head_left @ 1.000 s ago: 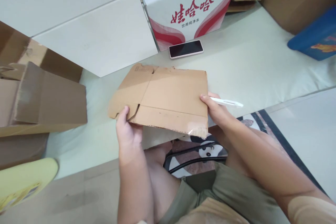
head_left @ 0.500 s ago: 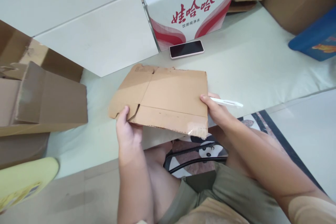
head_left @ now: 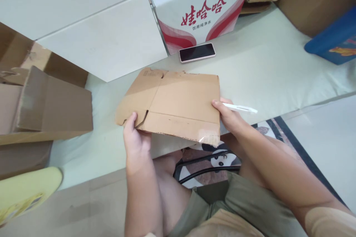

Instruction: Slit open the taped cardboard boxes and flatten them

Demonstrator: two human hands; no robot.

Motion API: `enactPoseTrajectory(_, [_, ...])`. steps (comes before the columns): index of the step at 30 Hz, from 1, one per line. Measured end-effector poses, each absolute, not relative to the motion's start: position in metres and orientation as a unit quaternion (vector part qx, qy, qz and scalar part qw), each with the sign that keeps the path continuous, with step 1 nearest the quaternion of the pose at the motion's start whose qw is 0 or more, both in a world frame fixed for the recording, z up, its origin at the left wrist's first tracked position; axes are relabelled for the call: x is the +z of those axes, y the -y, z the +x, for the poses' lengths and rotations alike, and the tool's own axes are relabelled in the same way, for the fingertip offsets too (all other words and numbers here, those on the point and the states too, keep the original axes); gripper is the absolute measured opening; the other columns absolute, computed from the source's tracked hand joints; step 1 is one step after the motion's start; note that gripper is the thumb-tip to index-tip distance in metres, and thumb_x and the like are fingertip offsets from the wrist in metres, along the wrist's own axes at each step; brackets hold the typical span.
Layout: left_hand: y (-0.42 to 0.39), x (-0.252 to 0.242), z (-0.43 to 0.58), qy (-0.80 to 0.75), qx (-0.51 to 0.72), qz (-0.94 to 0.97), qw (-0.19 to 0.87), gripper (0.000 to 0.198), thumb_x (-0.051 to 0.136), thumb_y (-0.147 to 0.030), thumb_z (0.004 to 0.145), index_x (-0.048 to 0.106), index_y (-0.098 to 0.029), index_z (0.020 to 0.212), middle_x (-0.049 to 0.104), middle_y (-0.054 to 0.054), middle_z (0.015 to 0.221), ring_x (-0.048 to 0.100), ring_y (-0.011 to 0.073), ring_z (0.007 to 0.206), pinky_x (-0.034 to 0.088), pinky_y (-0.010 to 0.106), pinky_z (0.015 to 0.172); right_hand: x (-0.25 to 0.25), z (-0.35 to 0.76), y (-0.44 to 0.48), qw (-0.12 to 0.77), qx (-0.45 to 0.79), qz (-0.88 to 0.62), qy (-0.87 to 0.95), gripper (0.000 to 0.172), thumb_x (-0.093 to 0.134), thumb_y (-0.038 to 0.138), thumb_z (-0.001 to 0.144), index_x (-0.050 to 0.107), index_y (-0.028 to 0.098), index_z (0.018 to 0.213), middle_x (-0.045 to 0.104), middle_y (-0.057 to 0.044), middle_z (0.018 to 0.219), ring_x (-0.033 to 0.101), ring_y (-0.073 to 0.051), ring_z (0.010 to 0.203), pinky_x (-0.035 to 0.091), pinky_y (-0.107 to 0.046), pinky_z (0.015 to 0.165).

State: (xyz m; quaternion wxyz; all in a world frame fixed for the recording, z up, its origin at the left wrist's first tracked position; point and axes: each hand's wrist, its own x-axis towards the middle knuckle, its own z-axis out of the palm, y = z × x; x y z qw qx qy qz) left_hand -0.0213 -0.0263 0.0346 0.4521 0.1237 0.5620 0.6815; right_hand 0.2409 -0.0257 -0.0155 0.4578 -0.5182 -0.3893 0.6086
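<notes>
A flat brown cardboard piece (head_left: 178, 102) with fold creases and a strip of clear tape at its near right corner is held up over my lap. My left hand (head_left: 134, 137) grips its near left edge, thumb on top. At the right edge, my right hand (head_left: 226, 114) pinches the cardboard and also holds a white pen-like tool (head_left: 239, 108) that sticks out to the right.
A white and red printed carton (head_left: 194, 7) stands behind, with a phone (head_left: 197, 52) lying face up before it. Brown cardboard boxes (head_left: 41, 100) sit at the left, a blue object (head_left: 333, 40) at the right, a yellow object (head_left: 25, 192) at the near left.
</notes>
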Motion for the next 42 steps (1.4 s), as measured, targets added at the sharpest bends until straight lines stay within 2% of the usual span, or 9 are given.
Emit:
enactPoseTrajectory(33, [0.026, 0.036, -0.020, -0.565, 0.680, 0.115, 0.452, 0.015, 0.069, -0.022, 0.077, 0.070, -0.020, 0.092, 0.071, 0.008, 0.121, 0.060, 0.0245, 0.129, 0.048, 0.037, 0.111, -0.012, 0.240, 0.027, 0.448, 0.601, -0.529, 0.398, 0.039, 0.066, 0.063, 0.082, 0.064, 0.024, 0.078, 0.066, -0.003, 0.075, 0.061, -0.023, 0.076, 0.053, -0.038, 0.074])
enactPoseTrajectory(39, [0.026, 0.036, -0.020, -0.571, 0.676, 0.128, 0.448, 0.019, 0.068, -0.023, 0.078, 0.071, -0.020, 0.096, 0.072, 0.008, 0.118, 0.060, 0.0247, 0.129, 0.048, 0.037, 0.112, -0.008, 0.238, 0.029, 0.435, 0.602, -0.543, 0.392, 0.040, 0.064, 0.065, 0.082, 0.067, 0.025, 0.087, 0.069, -0.005, 0.084, 0.062, -0.024, 0.080, 0.051, -0.036, 0.070])
enactPoseTrajectory(42, [0.027, 0.035, -0.020, -0.573, 0.677, 0.126, 0.443, 0.020, 0.068, -0.023, 0.077, 0.071, -0.021, 0.096, 0.073, 0.007, 0.115, 0.061, 0.0245, 0.128, 0.048, 0.037, 0.112, -0.008, 0.238, 0.030, 0.431, 0.600, -0.554, 0.384, 0.040, 0.065, 0.064, 0.081, 0.067, 0.025, 0.086, 0.069, -0.004, 0.081, 0.061, -0.023, 0.077, 0.048, -0.035, 0.067])
